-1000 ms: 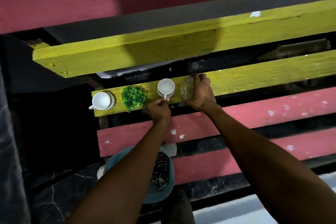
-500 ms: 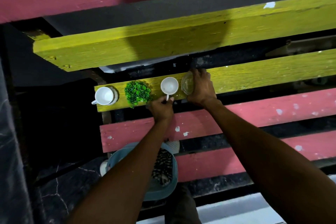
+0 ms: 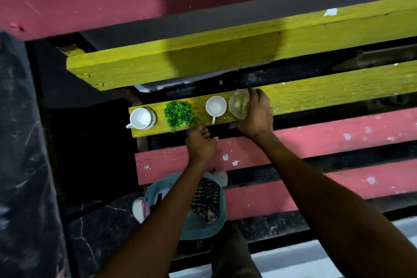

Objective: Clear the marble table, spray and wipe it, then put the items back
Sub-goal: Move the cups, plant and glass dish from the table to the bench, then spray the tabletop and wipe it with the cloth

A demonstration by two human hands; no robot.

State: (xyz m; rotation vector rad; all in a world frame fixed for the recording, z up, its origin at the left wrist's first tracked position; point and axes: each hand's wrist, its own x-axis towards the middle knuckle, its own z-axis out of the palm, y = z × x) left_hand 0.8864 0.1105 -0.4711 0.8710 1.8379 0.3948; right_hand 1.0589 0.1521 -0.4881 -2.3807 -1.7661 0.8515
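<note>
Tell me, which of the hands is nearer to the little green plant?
The left. The left hand sits just below and right of the green plant, off the yellow plank's front edge. The right hand is farther right, past the white cup, wrapped around the glass jar.

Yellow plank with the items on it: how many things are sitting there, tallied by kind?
White cups: 2, one at the plank's left end and one right of the plant
Small green plants: 1
Clear glass dishes: 1, with the right hand on it
Total: 4
</note>
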